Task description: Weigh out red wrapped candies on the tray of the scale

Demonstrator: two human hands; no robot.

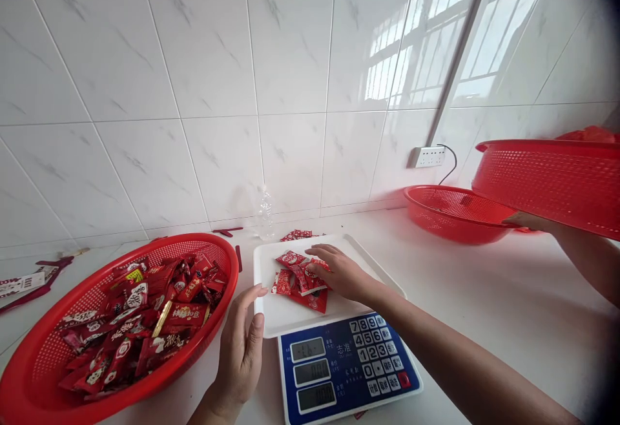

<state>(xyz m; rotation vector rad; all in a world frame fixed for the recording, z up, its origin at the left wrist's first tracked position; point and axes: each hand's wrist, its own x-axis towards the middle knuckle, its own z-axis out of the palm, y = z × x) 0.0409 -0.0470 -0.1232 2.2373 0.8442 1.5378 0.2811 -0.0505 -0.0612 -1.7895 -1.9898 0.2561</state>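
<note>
Small red candy packets (pixel 301 278) lie in a loose pile on a white tray (pixel 271 321), which rests on a blue digital weighing scale (pixel 346 363). My right hand (pixel 341 273) reaches over the pile from the right, its fingers stretched out and touching the packets; the fingertips are partly hidden. At the tray's left edge is my left hand (pixel 242 341), thumb and fingers apart, holding nothing. The scale's keypad and three small displays face me. To the left, a red perforated basket (pixel 220 244) holds many red and dark red wrapped packets (pixel 140 321).
Another person's hand (pixel 526 219) supports a red basket (pixel 552 176) at the right. Below it sits a second red basket (pixel 450 228). A clear plastic bottle (pixel 265 215) stands near the tiled wall, with more packets (pixel 296 235) behind the tray. A power strip (pixel 429 156) is on the wall.
</note>
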